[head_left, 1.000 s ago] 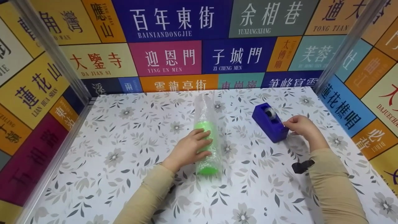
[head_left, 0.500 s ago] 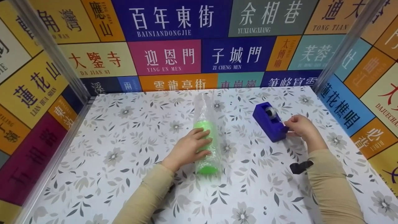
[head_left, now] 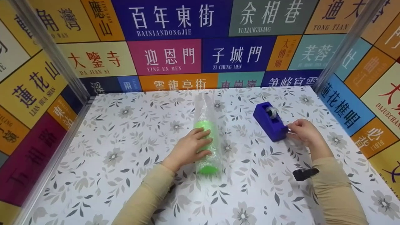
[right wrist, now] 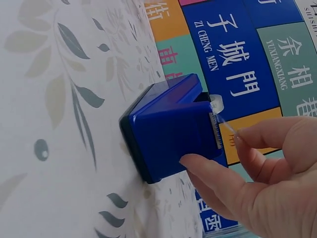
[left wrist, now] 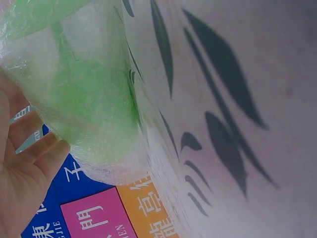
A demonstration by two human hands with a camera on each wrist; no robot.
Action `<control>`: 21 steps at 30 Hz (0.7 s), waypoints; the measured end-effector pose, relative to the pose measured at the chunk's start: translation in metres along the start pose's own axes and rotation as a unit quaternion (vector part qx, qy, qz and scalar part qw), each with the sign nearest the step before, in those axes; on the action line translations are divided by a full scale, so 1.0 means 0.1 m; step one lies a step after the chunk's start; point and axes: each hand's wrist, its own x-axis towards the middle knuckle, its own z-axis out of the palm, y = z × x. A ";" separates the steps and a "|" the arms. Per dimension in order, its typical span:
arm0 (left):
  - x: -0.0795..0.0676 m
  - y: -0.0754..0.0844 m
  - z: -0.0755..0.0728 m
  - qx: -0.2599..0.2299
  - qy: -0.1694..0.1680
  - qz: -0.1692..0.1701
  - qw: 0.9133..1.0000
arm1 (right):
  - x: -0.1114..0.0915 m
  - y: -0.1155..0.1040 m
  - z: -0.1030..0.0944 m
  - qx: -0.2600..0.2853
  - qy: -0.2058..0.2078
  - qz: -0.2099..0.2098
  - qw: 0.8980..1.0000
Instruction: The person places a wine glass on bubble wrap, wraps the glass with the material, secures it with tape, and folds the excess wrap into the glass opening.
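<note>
Green shows through clear wrap (head_left: 204, 107) where the cylinder (head_left: 208, 167) lies on the floral counter (head_left: 93, 156), centred before us, its long axis pointing towards the wall (head_left: 175, 23). We note that the wrap runs on beyond the far end of the green in a flattened, unfilled length.

The left hand (head_left: 189, 147) rests on the cylinder, fingers extended and spread across the wrap, steadying it rather than clasping it.

To the right, and well apart from the cylinder, we find the blue dispenser (head_left: 269, 125) upright on the counter, with its roll (head_left: 271, 112) seated in it. The right hand (head_left: 304, 133) is at its cutter end; thumb and finger pinch a short strand of tape (right wrist: 227, 124), which appears to meet the cutter edge. We cannot tell whether a lower finger of this hand touches the dispenser's body.

In our judgement the step in hand is the drawing of tape to fasten the wrap, with none seen on it so far. The next move calls for more length, then a firm pull across the cutter. We advise watching the dispenser, which no hand visibly braces and which could slide.
</note>
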 end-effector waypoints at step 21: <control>0.00 0.00 0.01 0.001 -0.004 -0.002 1.000 | -0.09 0.04 -0.02 0.002 -0.024 0.044 0.999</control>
